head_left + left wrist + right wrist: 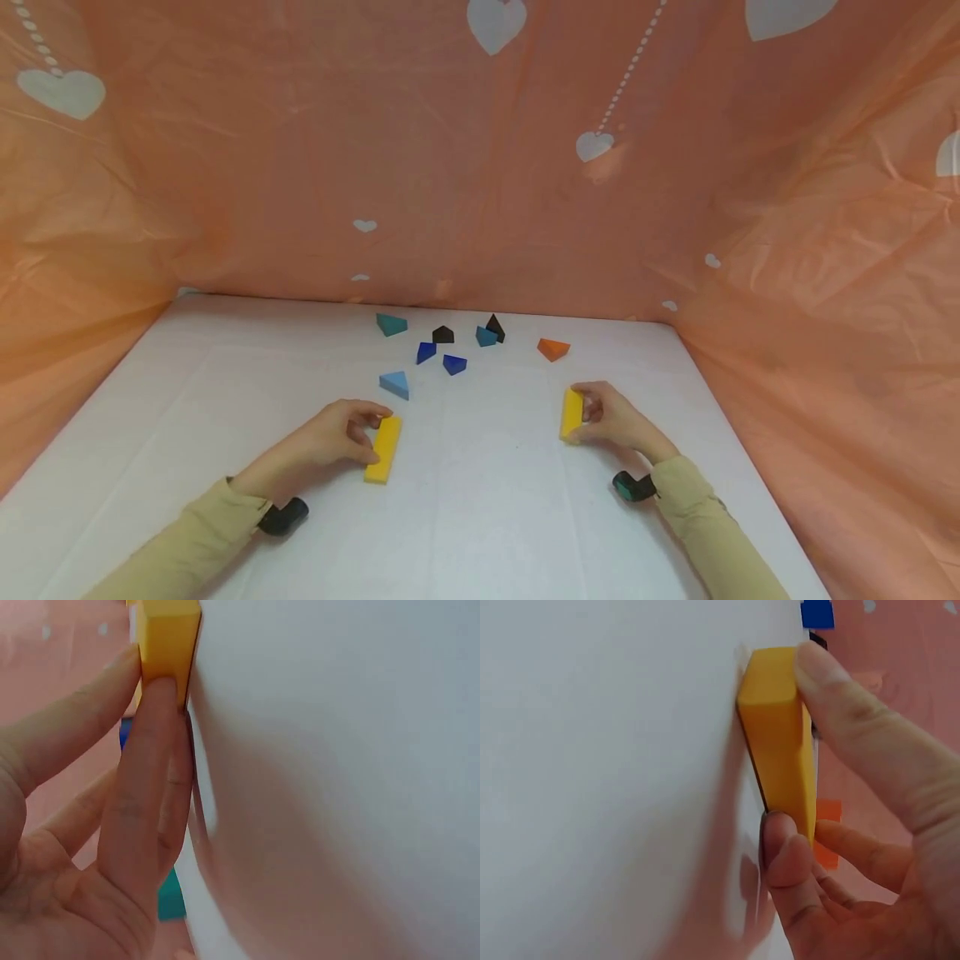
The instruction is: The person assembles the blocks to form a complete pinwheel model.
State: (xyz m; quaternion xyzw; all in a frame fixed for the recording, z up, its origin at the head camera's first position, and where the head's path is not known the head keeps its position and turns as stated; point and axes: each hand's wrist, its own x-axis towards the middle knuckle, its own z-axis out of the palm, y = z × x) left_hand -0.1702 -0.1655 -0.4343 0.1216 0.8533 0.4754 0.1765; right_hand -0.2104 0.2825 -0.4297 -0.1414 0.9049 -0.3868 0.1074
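Note:
My left hand holds a long yellow block between thumb and fingers, left of the middle of the white table. In the left wrist view, its fingertips lie against the sides of this yellow block, low by the tabletop. Over on the right, my right hand pinches a second yellow block lengthwise. The right wrist view has the thumb on one end of that block and a finger farther along it. A light blue triangular block lies just beyond the left hand.
Farther back on the white table lie a teal block, two dark blue blocks, two black blocks, a blue block and an orange block. Orange sheeting with white hearts encloses the back and sides.

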